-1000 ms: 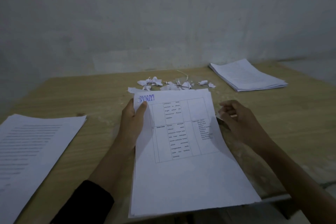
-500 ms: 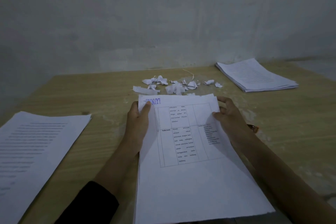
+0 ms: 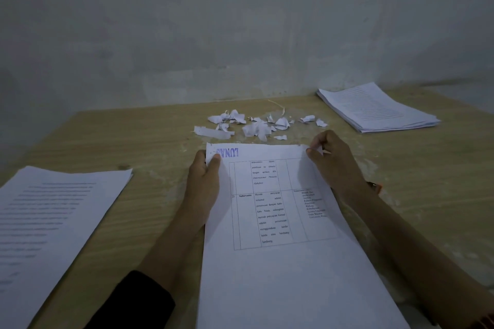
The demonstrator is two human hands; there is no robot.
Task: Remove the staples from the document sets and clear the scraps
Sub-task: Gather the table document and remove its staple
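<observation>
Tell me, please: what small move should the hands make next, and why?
Probably tear or pull the far right corner free: the right hand pinches that corner of the document set, the left hand grips the far left corner to steady it, and torn scraps lie just beyond. I cannot make out a staple.

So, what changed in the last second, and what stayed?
The right hand moved forward and left from beside the document set to its far right corner and now pinches it. The left hand still grips the far left corner; the scraps, left stack and right stack stayed put.
</observation>
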